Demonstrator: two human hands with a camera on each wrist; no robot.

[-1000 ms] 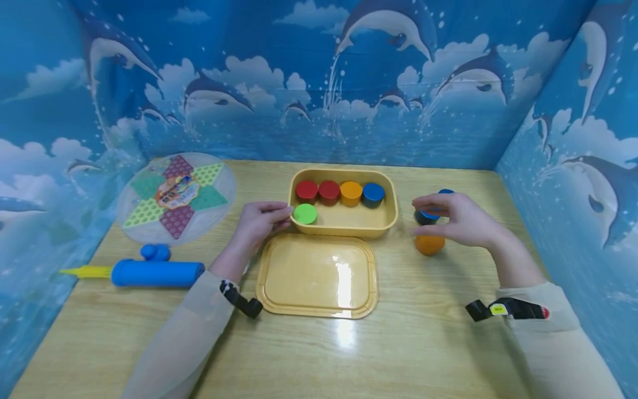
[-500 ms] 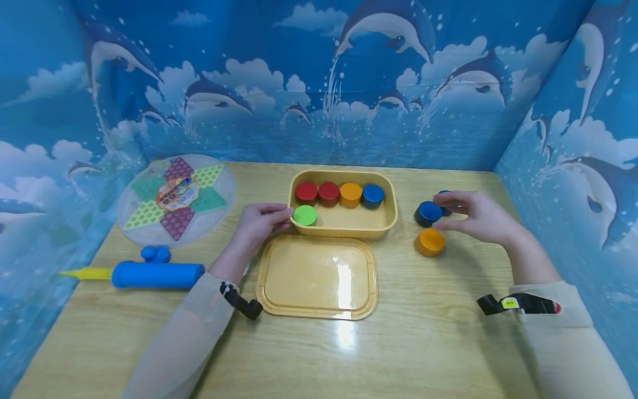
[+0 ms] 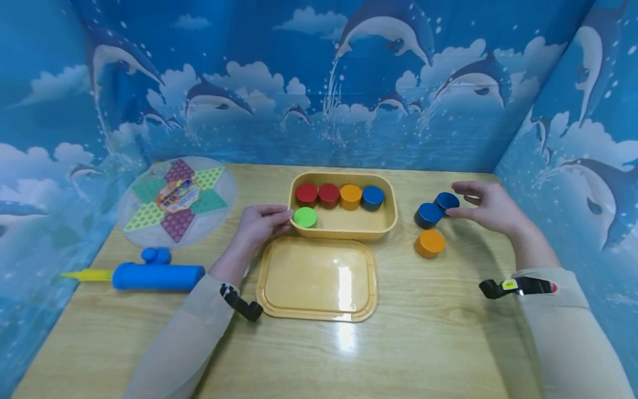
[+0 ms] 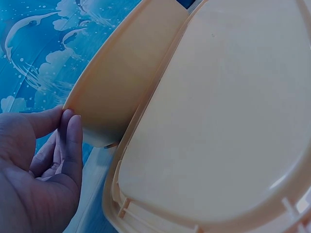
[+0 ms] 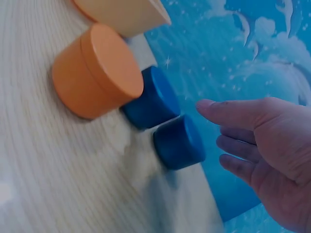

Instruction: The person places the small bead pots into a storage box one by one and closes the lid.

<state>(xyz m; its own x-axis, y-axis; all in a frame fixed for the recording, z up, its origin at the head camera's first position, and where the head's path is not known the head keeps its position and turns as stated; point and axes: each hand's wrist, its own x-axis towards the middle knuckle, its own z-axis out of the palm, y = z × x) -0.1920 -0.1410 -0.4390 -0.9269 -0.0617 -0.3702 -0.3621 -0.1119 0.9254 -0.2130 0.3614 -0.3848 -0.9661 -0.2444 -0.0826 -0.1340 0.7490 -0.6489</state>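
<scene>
Box [image 3: 344, 233] stands on the table [image 3: 408, 343], just behind the lid [image 3: 317, 280], which lies flat. Left hand [image 3: 256, 227] pinches the rim of the box at its left end, close to the green tub [image 3: 305, 217]. Behind this tub, also inside the box, two red tubs [image 3: 306, 195], one orange tub [image 3: 350, 197] and one blue tub [image 3: 372, 198] make a row. Right hand [image 3: 490, 208] is rather wide, thumb and fingers apart, just beside the far blue tub [image 3: 447, 201]. The near blue tub [image 3: 428, 215] is next to it, and the loose orange tub [image 3: 430, 244] stands in front of both. At the left side lie the board [image 3: 176, 194] and the pump [image 3: 157, 276].
</scene>
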